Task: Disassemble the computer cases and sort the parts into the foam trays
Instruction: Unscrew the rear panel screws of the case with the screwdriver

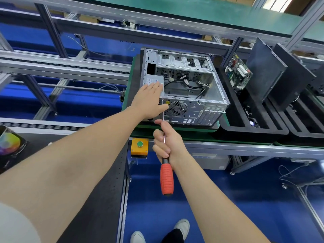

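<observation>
Now right hand (166, 143) grips screwdriver (166, 179) at case (208, 110).

Bare forearms (78, 155), a pale grey sleeve (10, 223), black trousers (173, 235) and light grey shoes (183, 226)

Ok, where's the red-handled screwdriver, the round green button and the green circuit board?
Red-handled screwdriver (166, 179): head view, middle of the handle.
Round green button (139, 144): head view, centre of its top.
Green circuit board (238, 72): head view, its face.
</observation>
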The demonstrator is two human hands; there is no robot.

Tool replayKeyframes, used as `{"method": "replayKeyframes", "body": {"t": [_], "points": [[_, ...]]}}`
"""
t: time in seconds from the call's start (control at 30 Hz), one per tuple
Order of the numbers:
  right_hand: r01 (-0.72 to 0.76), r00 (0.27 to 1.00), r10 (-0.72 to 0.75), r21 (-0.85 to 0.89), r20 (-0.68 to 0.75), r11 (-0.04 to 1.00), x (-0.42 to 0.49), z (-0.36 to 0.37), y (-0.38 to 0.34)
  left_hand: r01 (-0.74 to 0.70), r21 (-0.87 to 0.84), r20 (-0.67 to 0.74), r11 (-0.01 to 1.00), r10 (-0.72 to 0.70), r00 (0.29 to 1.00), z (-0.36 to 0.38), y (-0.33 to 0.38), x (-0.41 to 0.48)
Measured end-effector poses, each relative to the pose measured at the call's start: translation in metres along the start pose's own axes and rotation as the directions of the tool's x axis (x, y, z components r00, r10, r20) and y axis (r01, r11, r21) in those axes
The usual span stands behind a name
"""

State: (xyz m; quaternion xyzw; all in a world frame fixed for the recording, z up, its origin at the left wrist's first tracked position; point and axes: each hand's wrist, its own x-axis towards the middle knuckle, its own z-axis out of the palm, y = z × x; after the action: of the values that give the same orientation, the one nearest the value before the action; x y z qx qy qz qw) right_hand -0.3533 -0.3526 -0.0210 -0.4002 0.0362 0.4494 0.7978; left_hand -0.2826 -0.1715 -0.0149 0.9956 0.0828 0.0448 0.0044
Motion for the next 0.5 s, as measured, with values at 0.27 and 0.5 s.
{"method": "replayKeyframes", "body": {"t": [0.27,0.5], "points": [[-0.221,0.852,-0.512,-0.961,-0.107,-0.166,0.009,-0.009,0.000,0.022,-0.013,-0.045,1.000,-0.023,0.999,0.001,0.006,-0.002],[0.011,0.985,-0.072,-0.363,-0.155,0.932,0.002,-0.005,-0.018,0.007,-0.034,-0.041,0.999,-0.009,0.999,0.000,0.003,-0.001]]}}
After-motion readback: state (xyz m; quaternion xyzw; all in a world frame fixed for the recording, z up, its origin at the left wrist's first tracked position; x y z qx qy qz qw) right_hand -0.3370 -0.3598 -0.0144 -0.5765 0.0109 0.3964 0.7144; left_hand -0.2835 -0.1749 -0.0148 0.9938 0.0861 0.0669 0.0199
